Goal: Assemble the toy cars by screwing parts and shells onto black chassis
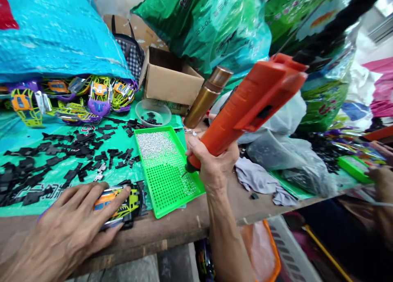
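Orange power screwdriver with black nose (245,105) is gripped in the right hand (216,163): thumb pressed along the near side of the barrel, remaining fingers wrapped round it and partly hidden, so their spacing can't be told. Thin metal bit (184,175) is held over the bright green perforated plastic tray (162,194); contact with the tray can't be confirmed.

Tiny silver screw-like pieces (155,144) are heaped at the tray's far end, others seated in holes towards the right.

Purple, orange and lime toy vehicle (134,202) lies at the bench edge, just left of the tray. It is pinned by the left hand (73,224): index laid along the top, other fingers bent close together over the far side, thumb along the near side.

Step in hand looks like a pick-up with the bit. Best done with the bit squared to one seated piece, light pressure, no sideways drag; loose heap better avoided. Toy should be held firmly, fingertips clear of the bit's path.

Writing: "20" can be read on the shiny green plastic sack (233,32), other characters skewed or blurred. Large dark characters on the green plastic sheet (123,179) are part-covered by scattered black plastic parts (84,144). No brand can be made out on the screwdriver.
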Demonstrator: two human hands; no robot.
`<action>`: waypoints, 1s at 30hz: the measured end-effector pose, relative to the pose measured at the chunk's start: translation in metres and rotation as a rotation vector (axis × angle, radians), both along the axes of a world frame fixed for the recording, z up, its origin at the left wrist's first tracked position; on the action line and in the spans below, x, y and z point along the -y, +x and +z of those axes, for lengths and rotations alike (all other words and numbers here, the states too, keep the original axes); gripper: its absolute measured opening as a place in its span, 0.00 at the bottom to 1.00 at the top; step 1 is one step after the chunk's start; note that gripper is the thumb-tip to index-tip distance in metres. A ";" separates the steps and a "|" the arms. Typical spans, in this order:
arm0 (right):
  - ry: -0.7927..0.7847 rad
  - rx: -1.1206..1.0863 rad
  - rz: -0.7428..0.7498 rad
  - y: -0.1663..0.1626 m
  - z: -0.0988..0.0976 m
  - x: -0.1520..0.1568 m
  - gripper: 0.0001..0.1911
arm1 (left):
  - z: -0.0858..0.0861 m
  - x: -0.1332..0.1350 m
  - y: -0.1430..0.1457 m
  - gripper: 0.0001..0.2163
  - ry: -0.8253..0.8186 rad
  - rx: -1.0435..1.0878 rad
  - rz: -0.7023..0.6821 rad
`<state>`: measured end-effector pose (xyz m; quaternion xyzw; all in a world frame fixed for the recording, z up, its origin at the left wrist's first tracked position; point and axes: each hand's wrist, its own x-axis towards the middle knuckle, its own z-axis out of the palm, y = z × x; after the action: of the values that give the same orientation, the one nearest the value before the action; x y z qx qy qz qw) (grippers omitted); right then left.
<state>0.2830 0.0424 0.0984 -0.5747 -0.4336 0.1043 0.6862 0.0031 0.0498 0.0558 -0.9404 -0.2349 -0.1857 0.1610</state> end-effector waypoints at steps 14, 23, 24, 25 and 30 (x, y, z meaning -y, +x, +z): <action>0.121 0.005 0.030 0.002 -0.011 -0.010 0.30 | 0.001 -0.007 -0.001 0.19 0.071 -0.033 -0.066; 0.141 -0.005 0.059 0.005 -0.012 -0.012 0.20 | 0.001 0.005 0.001 0.16 -0.077 -0.073 0.088; 0.131 0.000 0.061 0.005 -0.012 -0.011 0.20 | 0.002 0.006 0.002 0.16 -0.084 -0.082 0.095; 0.122 0.008 0.058 0.004 -0.011 -0.011 0.20 | 0.003 0.006 0.003 0.16 -0.082 -0.088 0.100; 0.064 0.104 -0.025 0.004 -0.015 -0.008 0.20 | 0.014 0.004 0.006 0.16 -0.019 -0.057 0.033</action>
<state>0.2871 0.0500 0.0835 -0.5626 -0.4648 0.0518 0.6818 0.0094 0.0458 0.0696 -0.9428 -0.2475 -0.1538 0.1617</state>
